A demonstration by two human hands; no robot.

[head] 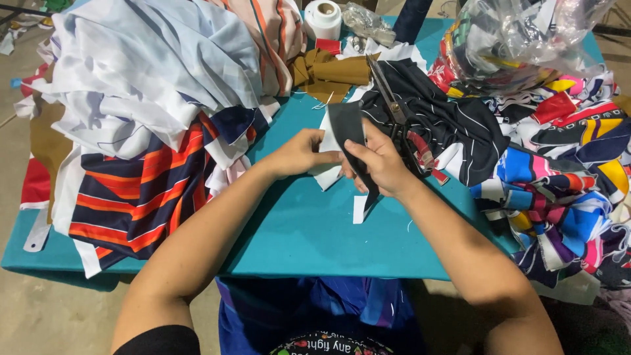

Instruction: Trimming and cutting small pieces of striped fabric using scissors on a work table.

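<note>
Teal covering is seen over the counter point(315, 243), which stands on a bare concrete floor point(39, 315). At the centre, a narrow black fabric strip point(346, 128) with white backing is held upright between both hands. The left hand point(299, 152) is closed on the white lower edge of the strip, fingers pinched. The right hand point(380, 163) is clenched around the strip and also carries a pair of scissors point(394, 112), whose red-wrapped handles are looped over its fingers and whose blades point toward 12 o'clock.

At 1 o'clock a clear plastic bag point(526, 33) is noted; bright multicoloured fabric scraps are visible through it, though the contents cannot be told apart in detail. At 3 o'clock a loose heap of colourful offcuts point(572, 171) is spread beside a black pinstriped cloth point(453, 125). At 10 o'clock a pile of pale blue and white fabric point(144, 66) lies over orange-and-navy striped cloth point(138, 197). At 12 o'clock a white roll point(323, 18) and a brown cloth point(328, 69) are recorded.
</note>
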